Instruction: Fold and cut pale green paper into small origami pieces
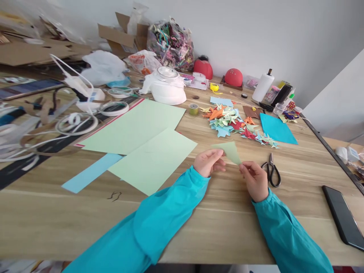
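The left hand (209, 162) and right hand (254, 181), slightly apart, both pinch one small green paper (231, 151) above the tabletop (227, 231), left of the scissors (272, 171). Folding seems the current step; the next move likely calls for lining up edges.

Wood-grain table (222, 227); on it folded-paper heap (227, 122); black-handled scissors (271, 163); bright blue square (278, 129); black phone (344, 218) at right.
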Available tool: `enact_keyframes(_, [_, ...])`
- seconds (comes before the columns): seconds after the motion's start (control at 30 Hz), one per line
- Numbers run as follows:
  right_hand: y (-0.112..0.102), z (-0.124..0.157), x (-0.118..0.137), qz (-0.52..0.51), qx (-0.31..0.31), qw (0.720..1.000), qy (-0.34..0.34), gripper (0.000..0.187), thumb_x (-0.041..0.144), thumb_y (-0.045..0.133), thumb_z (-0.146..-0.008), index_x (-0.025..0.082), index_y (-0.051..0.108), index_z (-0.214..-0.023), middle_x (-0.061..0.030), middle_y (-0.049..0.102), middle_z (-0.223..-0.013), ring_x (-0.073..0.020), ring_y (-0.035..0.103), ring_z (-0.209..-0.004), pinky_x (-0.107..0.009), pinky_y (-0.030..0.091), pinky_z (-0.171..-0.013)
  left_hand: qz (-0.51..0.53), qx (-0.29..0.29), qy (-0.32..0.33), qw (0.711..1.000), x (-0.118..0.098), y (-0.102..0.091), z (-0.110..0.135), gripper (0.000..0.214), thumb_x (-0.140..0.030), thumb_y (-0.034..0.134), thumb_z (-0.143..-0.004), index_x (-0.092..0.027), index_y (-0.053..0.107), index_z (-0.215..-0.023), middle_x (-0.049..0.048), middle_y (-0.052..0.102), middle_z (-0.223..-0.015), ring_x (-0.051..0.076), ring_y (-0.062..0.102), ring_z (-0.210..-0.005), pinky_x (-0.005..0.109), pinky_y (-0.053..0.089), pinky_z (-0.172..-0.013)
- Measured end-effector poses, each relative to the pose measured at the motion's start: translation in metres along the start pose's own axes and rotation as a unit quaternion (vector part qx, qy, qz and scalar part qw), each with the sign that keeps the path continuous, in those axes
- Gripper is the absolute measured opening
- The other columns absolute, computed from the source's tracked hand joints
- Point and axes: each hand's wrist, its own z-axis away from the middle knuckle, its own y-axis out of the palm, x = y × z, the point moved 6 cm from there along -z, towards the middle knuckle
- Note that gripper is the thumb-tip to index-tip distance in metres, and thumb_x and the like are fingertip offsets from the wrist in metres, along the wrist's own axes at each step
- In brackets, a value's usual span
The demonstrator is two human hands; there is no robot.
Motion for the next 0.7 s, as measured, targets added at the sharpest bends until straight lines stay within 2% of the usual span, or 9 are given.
enact_keyframes(0.07, [0.001, 0.002, 0.004, 0.023, 0.010, 0.999, -0.029, 0.013, 0.031, 0.058, -0.079, 0.018, 0.063, -0.079, -0.0020, 0.061, -0.068, -0.0116, 0.053, -0.057, -0.024, 0.044, -0.052, 0.005, 0.013, -0.011, 1.000, 0.002, 0.002, 0.000, 0.045, -0.042, 0.078, -0.052, -0.012, 0.060, -0.078, 0.0049, 0.066, -0.074, 0.012, 0.061, -0.053, 0.023, 0.052, -0.042])
enact_keyframes(0.2, [0.002, 0.004, 0.015, 0.026, 0.031, 0.995, -0.094, 0.009, 0.024, 0.057, -0.081, 0.020, 0.064, -0.079, -0.0036, 0.063, -0.077, -0.0142, 0.058, -0.069, -0.026, 0.048, -0.059, 0.018, 0.028, -0.022, 0.999, 0.006, 0.002, -0.002, 0.046, -0.042, 0.079, -0.051, -0.014, 0.047, -0.070, 0.0011, 0.064, -0.064, 0.013, 0.062, -0.050, 0.024, 0.053, -0.042])
enact_keyframes(0.33, [0.005, 0.005, 0.021, 0.040, 0.056, 0.989, -0.131, 0.008, 0.021, 0.059, -0.078, 0.020, 0.066, -0.083, -0.0051, 0.065, -0.080, -0.0155, 0.060, -0.072, -0.027, 0.049, -0.061, 0.060, 0.049, -0.019, 0.997, 0.004, 0.003, -0.002, 0.046, -0.046, 0.076, -0.055, -0.014, 0.048, -0.074, 0.0062, 0.068, -0.086, 0.015, 0.064, -0.053, 0.025, 0.054, -0.042])
enact_keyframes(0.4, [0.007, 0.005, 0.018, 0.043, 0.067, 0.989, -0.123, 0.009, 0.022, 0.061, -0.077, 0.019, 0.066, -0.084, -0.0058, 0.065, -0.081, -0.0154, 0.061, -0.071, -0.027, 0.050, -0.060, 0.073, 0.057, -0.018, 0.996, 0.003, 0.003, -0.003, 0.041, -0.043, 0.074, -0.060, -0.014, 0.048, -0.074, 0.0065, 0.068, -0.090, 0.014, 0.064, -0.054, 0.025, 0.054, -0.043])
enact_keyframes(0.53, [0.012, 0.005, 0.010, 0.027, 0.097, 0.992, -0.082, 0.015, 0.029, 0.065, -0.075, 0.019, 0.065, -0.086, -0.0063, 0.065, -0.082, -0.0161, 0.061, -0.072, -0.026, 0.050, -0.058, 0.088, 0.060, -0.029, 0.994, 0.006, 0.002, -0.007, 0.033, -0.036, 0.071, -0.066, -0.014, 0.047, -0.071, 0.0053, 0.069, -0.083, 0.015, 0.065, -0.053, 0.024, 0.053, -0.044])
enact_keyframes(0.7, [0.015, 0.004, 0.003, 0.022, 0.116, 0.993, -0.025, 0.020, 0.037, 0.061, -0.077, 0.017, 0.064, -0.077, -0.0035, 0.064, -0.070, -0.0127, 0.057, -0.058, -0.023, 0.046, -0.052, 0.068, 0.068, -0.048, 0.994, 0.016, 0.002, -0.012, 0.036, -0.036, 0.074, -0.062, -0.015, 0.046, -0.073, 0.0004, 0.063, -0.055, 0.017, 0.064, -0.051, 0.025, 0.052, -0.041])
